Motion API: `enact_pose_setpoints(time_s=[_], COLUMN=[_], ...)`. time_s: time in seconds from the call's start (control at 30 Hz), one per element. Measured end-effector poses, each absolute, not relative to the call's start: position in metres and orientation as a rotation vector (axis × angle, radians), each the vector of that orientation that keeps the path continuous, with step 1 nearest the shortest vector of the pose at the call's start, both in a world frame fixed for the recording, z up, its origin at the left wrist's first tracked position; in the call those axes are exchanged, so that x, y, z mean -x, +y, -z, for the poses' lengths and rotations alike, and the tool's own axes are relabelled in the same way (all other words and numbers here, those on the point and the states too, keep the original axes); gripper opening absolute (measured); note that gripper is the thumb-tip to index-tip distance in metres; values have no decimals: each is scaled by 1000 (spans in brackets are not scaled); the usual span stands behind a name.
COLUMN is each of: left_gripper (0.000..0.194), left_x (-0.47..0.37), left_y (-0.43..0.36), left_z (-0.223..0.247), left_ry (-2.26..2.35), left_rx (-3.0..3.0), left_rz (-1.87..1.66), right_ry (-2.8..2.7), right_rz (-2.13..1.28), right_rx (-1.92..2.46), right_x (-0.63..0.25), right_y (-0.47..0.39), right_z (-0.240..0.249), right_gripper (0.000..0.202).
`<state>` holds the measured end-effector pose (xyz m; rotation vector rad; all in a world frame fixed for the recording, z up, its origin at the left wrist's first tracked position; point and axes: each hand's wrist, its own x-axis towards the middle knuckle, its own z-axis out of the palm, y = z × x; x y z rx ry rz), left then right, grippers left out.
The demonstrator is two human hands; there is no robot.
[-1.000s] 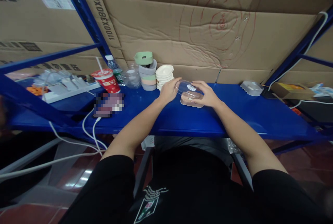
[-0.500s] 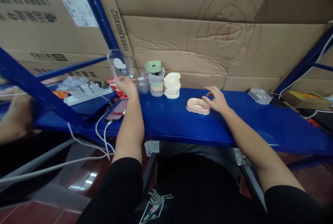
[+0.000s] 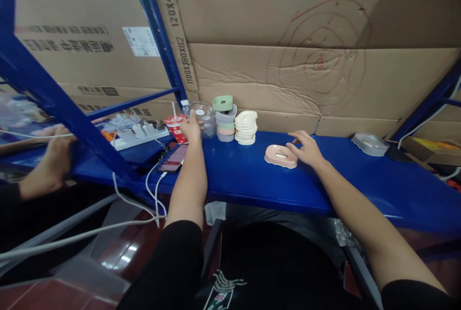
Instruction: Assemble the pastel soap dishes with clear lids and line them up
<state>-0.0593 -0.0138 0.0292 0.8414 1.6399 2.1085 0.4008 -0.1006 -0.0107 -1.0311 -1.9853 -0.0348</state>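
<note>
head view: the clear lid (image 3: 201,109) could topple the clear pile (image 3: 209,130) if the left hand (image 3: 191,127) lets go off-centre, and a sideways swing of that wrist could tip the red cup (image 3: 175,126) close beside it. a careless brush of the right hand (image 3: 306,149) could shove the pink dish (image 3: 281,155), which sits on the blue shelf (image 3: 237,175). the hands are well apart: the left arm reaches forward, thumb up, apparently pinching the lid's near rim; the right's fingers are loosely spread at the dish's edge, touching or not i cannot tell.
</note>
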Motion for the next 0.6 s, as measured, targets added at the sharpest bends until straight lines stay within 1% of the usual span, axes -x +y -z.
enact_pose_setpoints(time_s=[0.17,0.6], left_gripper=[44,39], left_x=[60,64], left_y=[-8,9], left_z=[-30,-15], left_ry=[1645,1732], left_rx=[-810,-907], left_rz=[-2078,-2074], right_ry=[-1983,-1919], right_rz=[51,132], right_rx=[992,975], right_x=[-401,-414], right_y=[-96,-89], right_z=[16,15], right_gripper=[41,35])
